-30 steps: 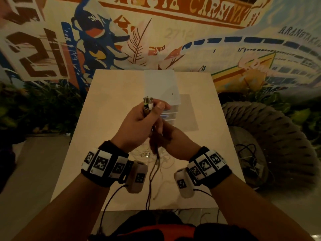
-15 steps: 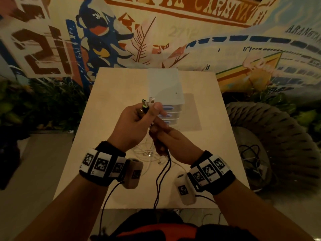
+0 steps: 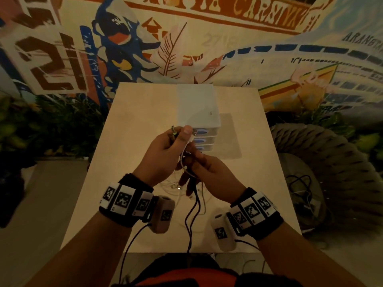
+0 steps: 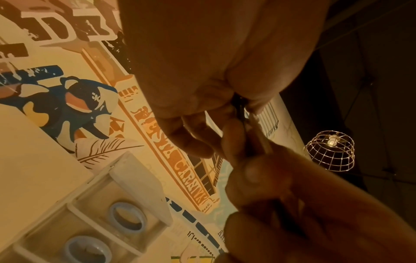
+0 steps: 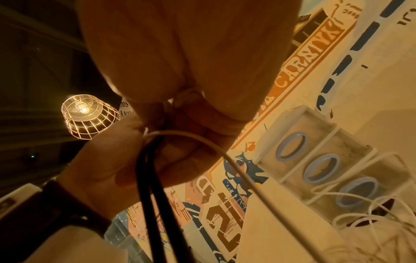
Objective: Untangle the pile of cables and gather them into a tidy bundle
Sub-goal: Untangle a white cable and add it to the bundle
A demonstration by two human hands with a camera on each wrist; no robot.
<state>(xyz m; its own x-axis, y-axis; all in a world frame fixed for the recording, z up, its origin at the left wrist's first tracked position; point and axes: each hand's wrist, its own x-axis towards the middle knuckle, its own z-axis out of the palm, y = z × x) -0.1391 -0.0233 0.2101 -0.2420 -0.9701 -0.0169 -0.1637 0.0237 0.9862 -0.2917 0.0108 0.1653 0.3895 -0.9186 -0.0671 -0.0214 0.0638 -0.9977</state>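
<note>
Left hand clamps cable plugs; right hand, lower than before, pinches black cables and white cable; strands drawn straighter; white tangle remains on surface.

**Colours and patterns at the table**

The table is pale cream. On its far side stands a white drawer box with clear fronts and light blue oval handles. Two black cables hang from the hands; a white cable loops beside them, and more white cables lie tangled on the table. Both wristbands are black, carrying white tiles printed with black square-code patterns. The far wall mural shows orange lettering, a dark blue figure with yellow and orange patches, brown numerals "21" at left, and blue dashes at right. The wire lampshade glows warm yellow.
</note>
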